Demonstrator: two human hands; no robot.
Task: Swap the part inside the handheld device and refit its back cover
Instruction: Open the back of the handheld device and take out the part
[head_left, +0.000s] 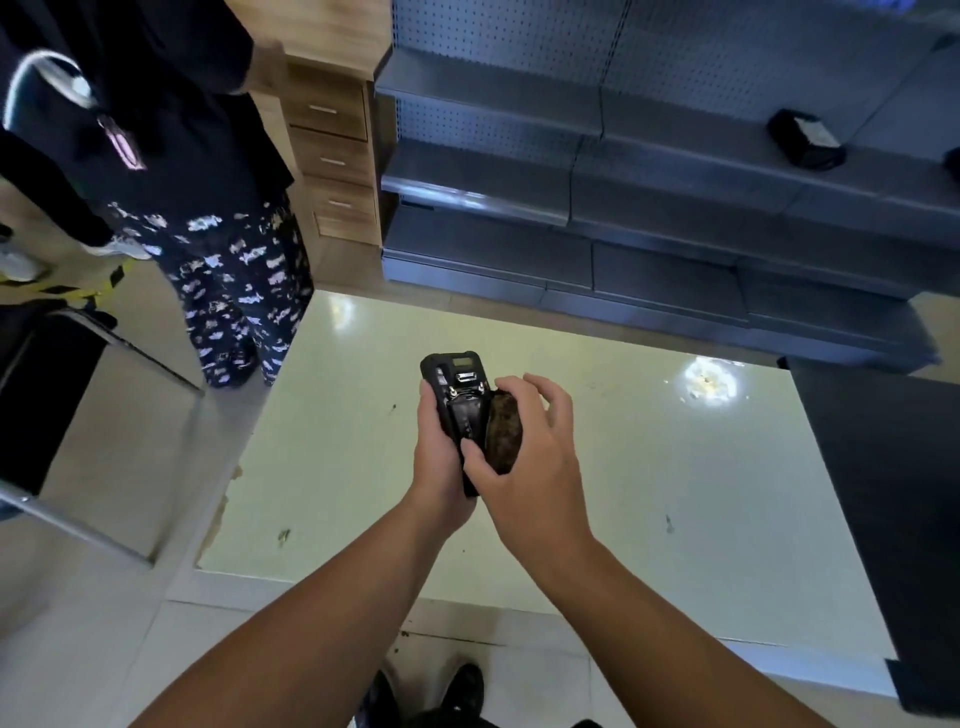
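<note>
Both forearms are raised; handheld device (457, 410) is clasped by left hand (439, 457), back cover (503, 434) pinched by right hand (524, 457), not yet refitted.

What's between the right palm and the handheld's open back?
In the head view, a dark mottled oval piece, seemingly the back cover, tilted against the handheld device. The right hand pinches it; the left hand grips the device.
</note>
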